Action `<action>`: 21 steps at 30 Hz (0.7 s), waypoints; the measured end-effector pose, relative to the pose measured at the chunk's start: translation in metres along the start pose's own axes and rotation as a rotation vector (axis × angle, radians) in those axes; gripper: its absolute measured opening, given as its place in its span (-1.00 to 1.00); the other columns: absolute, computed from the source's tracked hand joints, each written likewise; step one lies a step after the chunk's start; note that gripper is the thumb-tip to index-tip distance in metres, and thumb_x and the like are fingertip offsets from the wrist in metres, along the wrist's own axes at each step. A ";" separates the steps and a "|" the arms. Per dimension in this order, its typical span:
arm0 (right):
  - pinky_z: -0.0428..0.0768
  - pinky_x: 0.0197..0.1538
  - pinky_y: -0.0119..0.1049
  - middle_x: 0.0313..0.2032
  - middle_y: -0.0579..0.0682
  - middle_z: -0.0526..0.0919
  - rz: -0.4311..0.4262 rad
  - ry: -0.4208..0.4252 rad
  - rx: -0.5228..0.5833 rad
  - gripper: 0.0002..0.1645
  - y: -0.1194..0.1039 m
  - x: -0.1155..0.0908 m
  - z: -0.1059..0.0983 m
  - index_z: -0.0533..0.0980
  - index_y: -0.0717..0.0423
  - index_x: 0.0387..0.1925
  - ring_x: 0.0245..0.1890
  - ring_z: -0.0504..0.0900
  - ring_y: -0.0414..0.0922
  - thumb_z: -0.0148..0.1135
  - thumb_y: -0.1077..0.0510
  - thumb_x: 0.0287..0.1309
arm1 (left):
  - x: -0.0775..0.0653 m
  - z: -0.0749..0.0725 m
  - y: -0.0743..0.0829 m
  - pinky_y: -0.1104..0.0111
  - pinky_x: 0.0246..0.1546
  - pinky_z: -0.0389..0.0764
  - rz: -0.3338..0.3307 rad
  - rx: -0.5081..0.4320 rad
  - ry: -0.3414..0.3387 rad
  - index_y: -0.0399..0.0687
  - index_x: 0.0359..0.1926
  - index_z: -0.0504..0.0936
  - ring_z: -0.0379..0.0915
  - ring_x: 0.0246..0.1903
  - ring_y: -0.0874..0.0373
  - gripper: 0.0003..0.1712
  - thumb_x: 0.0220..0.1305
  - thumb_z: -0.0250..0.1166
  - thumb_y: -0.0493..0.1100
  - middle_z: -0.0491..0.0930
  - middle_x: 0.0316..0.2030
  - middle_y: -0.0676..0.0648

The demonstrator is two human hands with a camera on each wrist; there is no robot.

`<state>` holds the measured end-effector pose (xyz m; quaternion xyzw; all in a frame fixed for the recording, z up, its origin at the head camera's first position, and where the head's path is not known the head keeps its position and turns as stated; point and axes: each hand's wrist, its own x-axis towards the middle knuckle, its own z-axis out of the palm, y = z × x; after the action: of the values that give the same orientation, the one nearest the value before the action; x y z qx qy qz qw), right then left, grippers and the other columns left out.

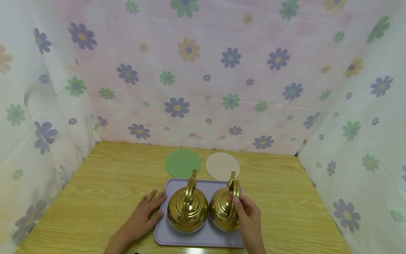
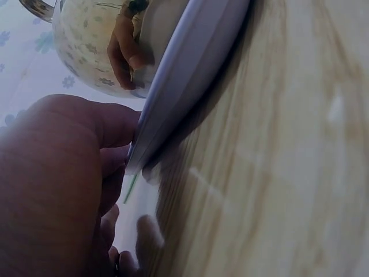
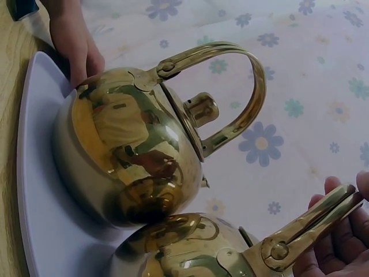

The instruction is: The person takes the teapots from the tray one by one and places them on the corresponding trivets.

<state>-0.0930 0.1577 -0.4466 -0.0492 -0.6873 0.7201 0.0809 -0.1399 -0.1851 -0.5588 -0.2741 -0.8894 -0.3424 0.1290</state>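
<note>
Two shiny gold kettles stand upright side by side on a lavender tray [image 1: 200, 240]. My right hand [image 1: 250, 213] holds the arched handle of the right kettle [image 1: 218, 208], fingers reaching under it and the thumb on its near side. In the right wrist view, those fingers [image 3: 340, 245] curl behind the handle. The left kettle [image 1: 176, 208] has its handle raised and is untouched. At the tray's left edge lies my left hand [image 1: 141, 217], fingers extended. In the left wrist view, the left thumb [image 2: 118, 124] touches the tray rim [image 2: 173, 75].
Behind the tray, a green round mat [image 1: 183, 163] and a cream round mat [image 1: 222, 165] lie side by side on the wood-grain table [image 1: 279, 197]. Flower-patterned cloth [image 1: 203, 88] walls in the back and both sides.
</note>
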 end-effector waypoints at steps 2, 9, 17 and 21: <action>0.64 0.02 -0.48 -0.17 -0.01 0.77 -0.015 0.016 -0.001 -0.56 0.000 0.000 0.001 0.52 0.51 0.12 -0.14 0.71 -0.27 0.10 0.15 0.51 | 0.000 0.002 -0.001 0.57 0.48 -0.44 0.004 0.008 0.011 -0.21 0.35 0.51 0.20 0.38 -0.47 -0.41 0.35 0.32 -0.12 0.45 0.39 -0.17; 0.69 -0.09 -0.44 -0.27 -0.03 0.77 -0.042 0.059 0.036 -0.57 0.002 0.000 0.006 0.51 0.57 0.08 -0.26 0.72 -0.24 0.13 0.19 0.48 | -0.001 0.008 -0.004 0.56 0.49 -0.43 0.009 0.035 0.032 -0.19 0.35 0.52 0.25 0.36 -0.44 -0.40 0.33 0.34 -0.13 0.47 0.38 -0.14; 0.72 -0.20 -0.40 -0.29 0.09 0.76 -0.075 0.099 0.077 -0.60 0.004 0.003 0.011 0.53 0.59 0.04 -0.37 0.69 -0.23 0.16 0.23 0.46 | 0.000 0.004 -0.003 0.57 0.48 -0.41 0.012 0.028 0.060 -0.18 0.34 0.54 0.26 0.34 -0.46 -0.42 0.32 0.34 -0.14 0.49 0.36 -0.15; 0.72 -0.25 -0.42 -0.37 0.01 0.74 -0.086 0.124 0.082 -0.61 0.003 0.004 0.009 0.53 0.62 0.03 -0.42 0.67 -0.26 0.14 0.26 0.46 | -0.001 0.007 -0.003 0.59 0.48 -0.42 0.013 0.018 0.055 -0.18 0.34 0.54 0.27 0.34 -0.44 -0.42 0.33 0.33 -0.12 0.48 0.36 -0.15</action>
<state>-0.0988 0.1501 -0.4485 -0.0607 -0.6523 0.7393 0.1561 -0.1407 -0.1824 -0.5661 -0.2689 -0.8868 -0.3408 0.1583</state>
